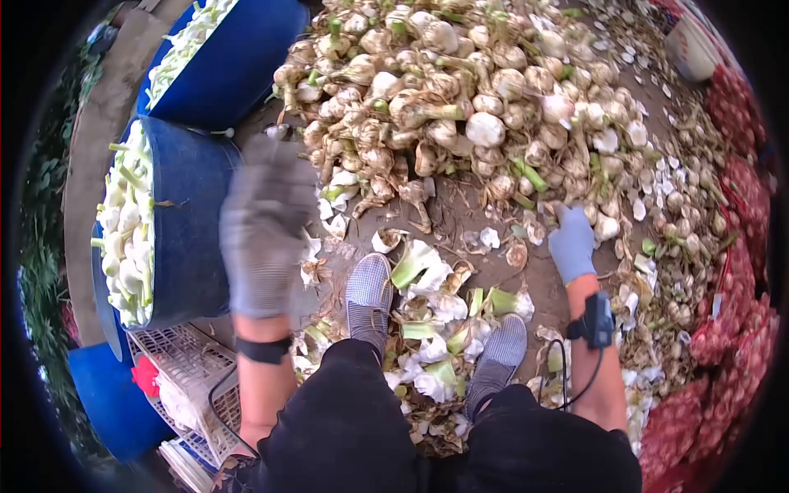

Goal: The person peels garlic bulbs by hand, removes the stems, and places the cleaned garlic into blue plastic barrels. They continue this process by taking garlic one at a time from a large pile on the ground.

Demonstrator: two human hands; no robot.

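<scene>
My left hand [267, 222], in a grey glove, is smeared by motion beside the blue tub of peeled garlic. Its fingers are too blurred to read, and I cannot see whether it holds anything. My right hand [573, 242], in a light blue-grey glove, is low at the near right edge of a large heap of unpeeled garlic bulbs [460, 90]. Its fingers look curled, and what they grip, if anything, is hidden. A trimmed garlic bulb [606, 228] lies just right of that hand. Garlic skins and leaf scraps [431, 279] cover the ground between my feet.
Two blue tubs [189, 222] at the left hold pale trimmed garlic [127, 222]. A white plastic crate [185, 361] and another blue container [111, 403] stand below them. Red mesh sacks [740, 345] line the right side, with smaller bulbs [678, 304] scattered before them.
</scene>
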